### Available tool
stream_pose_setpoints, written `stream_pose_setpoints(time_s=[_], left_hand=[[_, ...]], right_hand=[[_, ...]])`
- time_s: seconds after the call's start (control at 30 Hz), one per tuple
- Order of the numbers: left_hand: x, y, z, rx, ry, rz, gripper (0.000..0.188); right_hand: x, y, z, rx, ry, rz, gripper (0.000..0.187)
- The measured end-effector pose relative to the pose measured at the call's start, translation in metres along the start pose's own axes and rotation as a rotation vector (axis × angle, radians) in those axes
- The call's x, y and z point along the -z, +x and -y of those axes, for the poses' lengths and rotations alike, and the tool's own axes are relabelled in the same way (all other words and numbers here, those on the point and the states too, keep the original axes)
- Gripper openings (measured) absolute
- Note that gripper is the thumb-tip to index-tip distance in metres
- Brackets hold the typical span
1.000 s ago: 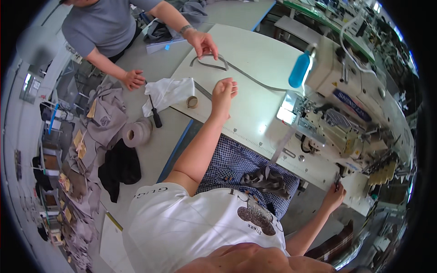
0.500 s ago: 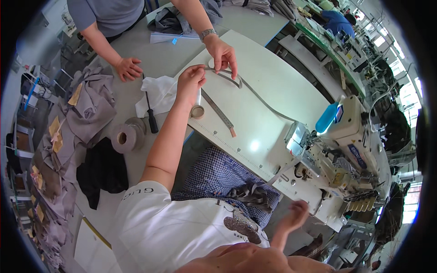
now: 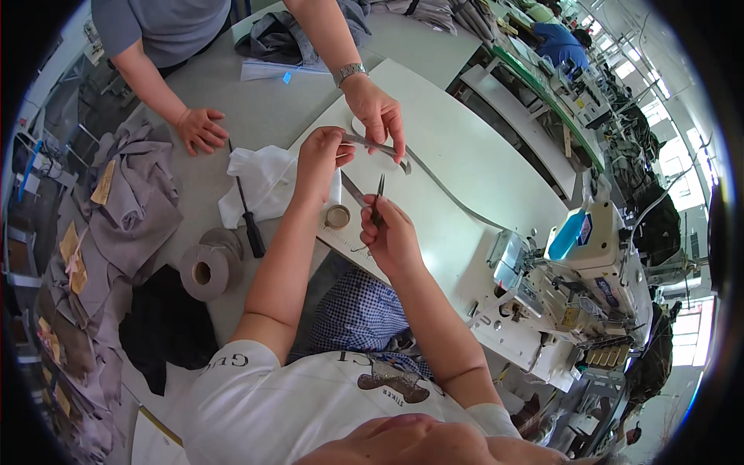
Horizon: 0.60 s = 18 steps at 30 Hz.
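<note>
My left hand (image 3: 316,164) pinches one end of a narrow grey fabric strip (image 3: 453,190), which curves across the white sewing table to the sewing machine (image 3: 597,263) on the right. A co-worker's hand (image 3: 373,108), with a metal watch at the wrist, holds the same strip just right of my fingers. My right hand (image 3: 394,240) is closed around small thread snips (image 3: 380,203), whose narrow tips point up toward the strip without touching it. Beside my left wrist lies a roll of tape (image 3: 337,217). A metal ruler (image 3: 353,188) is partly hidden by my hands.
Left of my arm are a black-handled screwdriver (image 3: 253,232), a white cloth (image 3: 256,182), a grey roll (image 3: 208,271) and a black cloth (image 3: 167,322). Grey garment pieces (image 3: 136,194) pile along the left. The co-worker's other hand (image 3: 200,130) rests on the far table.
My right hand has come up from low on the right to the strip, now with the snips in it. My left hand still pinches the strip, as does the co-worker's hand.
</note>
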State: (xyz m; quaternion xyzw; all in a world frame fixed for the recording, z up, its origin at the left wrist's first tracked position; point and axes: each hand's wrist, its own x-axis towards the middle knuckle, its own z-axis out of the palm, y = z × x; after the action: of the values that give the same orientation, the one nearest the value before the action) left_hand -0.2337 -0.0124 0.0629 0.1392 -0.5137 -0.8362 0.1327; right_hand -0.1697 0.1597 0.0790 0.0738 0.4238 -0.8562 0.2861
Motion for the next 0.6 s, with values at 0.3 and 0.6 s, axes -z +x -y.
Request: stream_pose_setpoints(time_s=[0.3,0.6], left_hand=[[-0.01,-0.002,-0.004,0.049,0.052,0.048,0.025],[-0.005,0.003,0.002,0.055,0.017,0.092,0.026]], right_hand=[[0.0,0.042,0.0,0.08,-0.021,-0.066,0.026],[-0.003,0.054,0.005,0.072,-0.039,-0.078,0.026]])
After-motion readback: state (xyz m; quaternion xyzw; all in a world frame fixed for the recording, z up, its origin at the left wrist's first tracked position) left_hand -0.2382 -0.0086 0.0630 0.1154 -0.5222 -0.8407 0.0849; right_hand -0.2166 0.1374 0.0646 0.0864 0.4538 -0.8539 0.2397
